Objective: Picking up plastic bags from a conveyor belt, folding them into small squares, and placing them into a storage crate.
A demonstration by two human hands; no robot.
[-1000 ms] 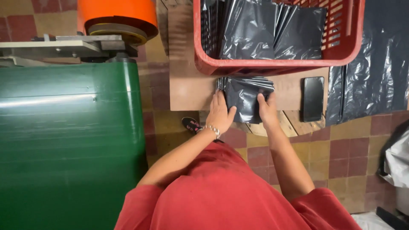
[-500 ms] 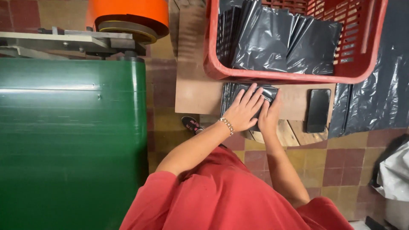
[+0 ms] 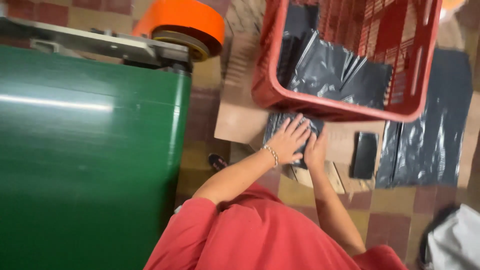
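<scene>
The black plastic bag lies flat on a brown board, tucked against the near wall of the red crate, and most of it is hidden under the two hands.

Largest in view is the green machine body filling the left side, its lower and left parts cut off by the frame. Above it an orange roll sits on a grey metal arm, its top cut off. The red crate holds more folded black bags; its far end runs out of the picture. To the right a large black plastic sheet is spread on the tiled floor. The person's red garment covers the bottom centre and hides the floor beneath.

The left hand, a bracelet at its wrist, is spread open with fingers flat on the bag, pressing rather than gripping. The right hand rests on the bag just beside it, fingers extended; whether it pinches an edge cannot be made out. A dark phone lies near, to the right. A blurred white bundle sits at the bottom right corner.
</scene>
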